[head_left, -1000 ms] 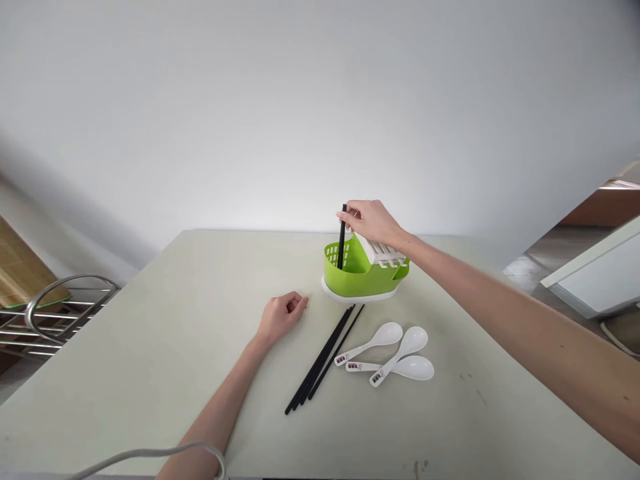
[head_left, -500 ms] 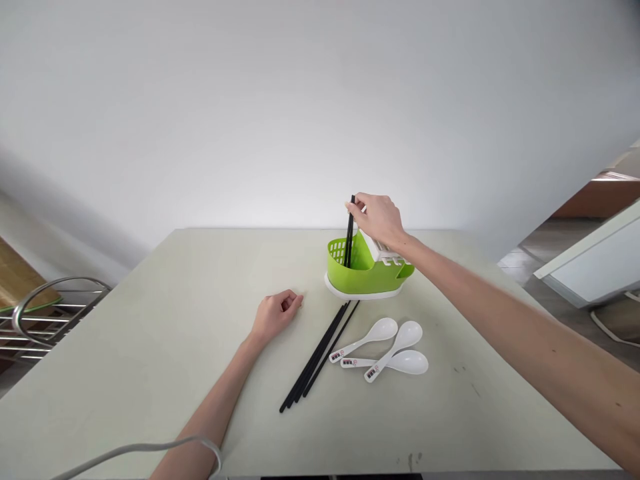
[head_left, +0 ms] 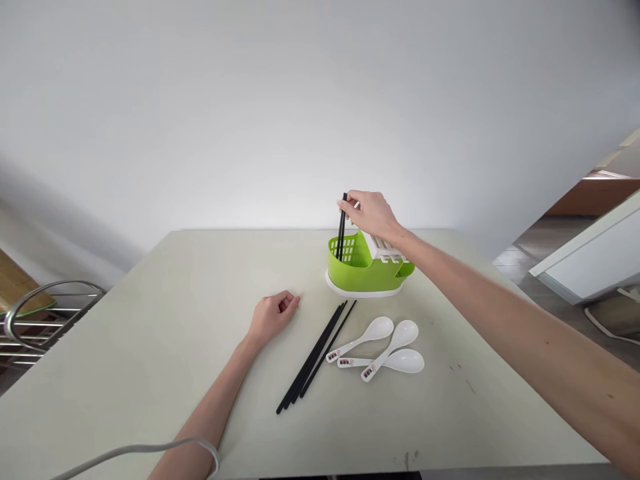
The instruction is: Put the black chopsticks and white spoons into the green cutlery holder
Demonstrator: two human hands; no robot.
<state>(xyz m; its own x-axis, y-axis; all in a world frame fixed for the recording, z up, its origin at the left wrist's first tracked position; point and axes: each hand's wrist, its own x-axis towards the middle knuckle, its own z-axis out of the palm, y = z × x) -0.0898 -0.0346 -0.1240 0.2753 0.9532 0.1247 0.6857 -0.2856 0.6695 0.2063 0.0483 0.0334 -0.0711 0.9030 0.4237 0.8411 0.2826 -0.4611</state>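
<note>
My right hand [head_left: 369, 210] pinches a pair of black chopsticks [head_left: 341, 230] near their upper ends. They stand nearly upright, with their lower ends inside the left compartment of a green cutlery holder [head_left: 367, 277] that has a white base and a white slatted part. My left hand [head_left: 274, 315] rests on the table, fingers curled with nothing visible in them. To its right lie several more black chopsticks [head_left: 313, 363], slanting toward the holder. Beside these are three white spoons [head_left: 393, 340] with printed handles, two of them crossing.
The pale table [head_left: 200, 287] runs back to a white wall [head_left: 260, 120]. A metal rack [head_left: 45, 320] stands past its left edge. A grey cable [head_left: 150, 445] crosses over my left forearm. White furniture [head_left: 590, 247] stands beyond the right side.
My right hand has moved slightly left with the chopsticks, whose lower ends are now closer to the holder's left wall. My left hand stays in place.
</note>
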